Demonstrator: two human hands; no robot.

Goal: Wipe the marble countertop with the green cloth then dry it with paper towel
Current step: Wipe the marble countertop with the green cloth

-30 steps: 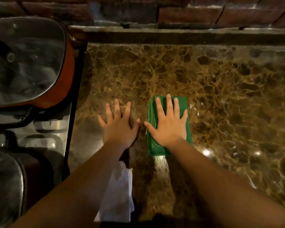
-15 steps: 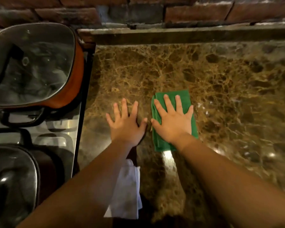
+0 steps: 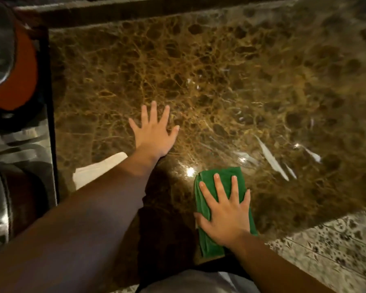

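Green cloth (image 3: 219,210) is lying folded at the near edge of the marble bench (image 3: 230,81), its long axis running from that edge away toward the wall, tilted a little to the left at the far end. The right hand (image 3: 225,210) is pressing flat on top of it, fingers (image 3: 218,188) spread and pointing away, palm down, not clenching or pinching the fabric, so it is pinning the cloth rather than gripping it. Part of the cloth's near end is poking out below the wrist, close to the drop to the patterned floor (image 3: 336,250).

Paper towel (image 3: 97,169) is lying further left, partly hidden under the left forearm, near the black edge of the stove (image 3: 49,115), so the left arm is the nearer one for reaching it when drying comes.

Beyond that, the left hand (image 3: 153,134) is resting open and empty on the bare stone, fingers splayed, well apart from the cloth and bracing the body.

Farther out, wet streaks (image 3: 272,158) are glinting to the right of and beyond the cloth, while the far stretch toward the wall is looking duller. Judging from that, wiping is under way and the unwiped stone is lying ahead of the right hand, along the cloth's own long axis, so a push straight away suits the next stroke. Drying is not yet begun.
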